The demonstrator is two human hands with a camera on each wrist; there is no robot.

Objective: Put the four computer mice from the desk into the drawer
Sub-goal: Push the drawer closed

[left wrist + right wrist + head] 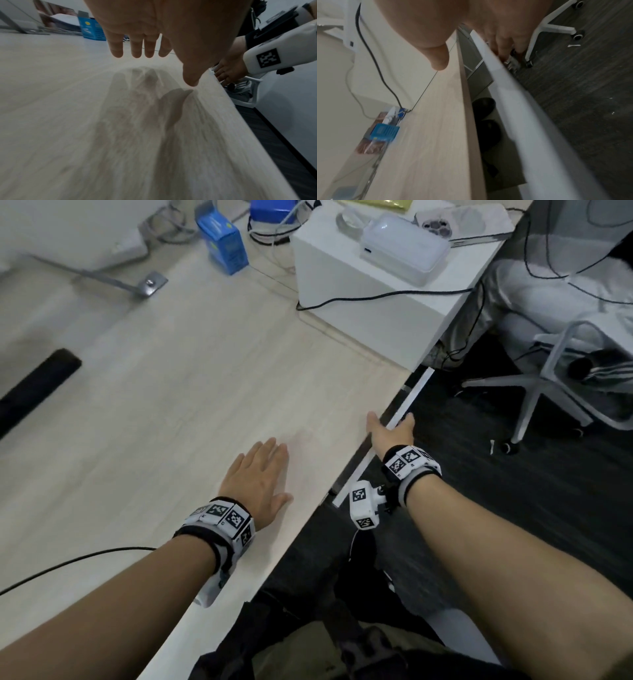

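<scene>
Desk [178, 392] bare of mice; dark mice [485, 106] inside drawer [518, 102], right hand [390, 433] gripping its front, left hand [257, 477] flat, only closing apparently left.

Mice [485, 106] in drawer [513, 97] under desk [178, 392]

Desk [178, 392]: pale wood-grain top, matt and smooth, under the left hand [257, 477].
Drawer [407, 402]: front panel white, smooth, faintly satin, at the right hand [390, 433]; inner walls look grey and matt in the right wrist view.
Floor [513, 508]: dark ribbed carpet, rough, right of the right hand.
Box [222, 244]: blue printed cardboard, slight sheen, far ahead of the left hand.
Chair base [537, 392]: white, smooth, glossy, beyond the right hand.
Wrist bands [224, 517]: white plastic tiles on black cloth straps.
</scene>
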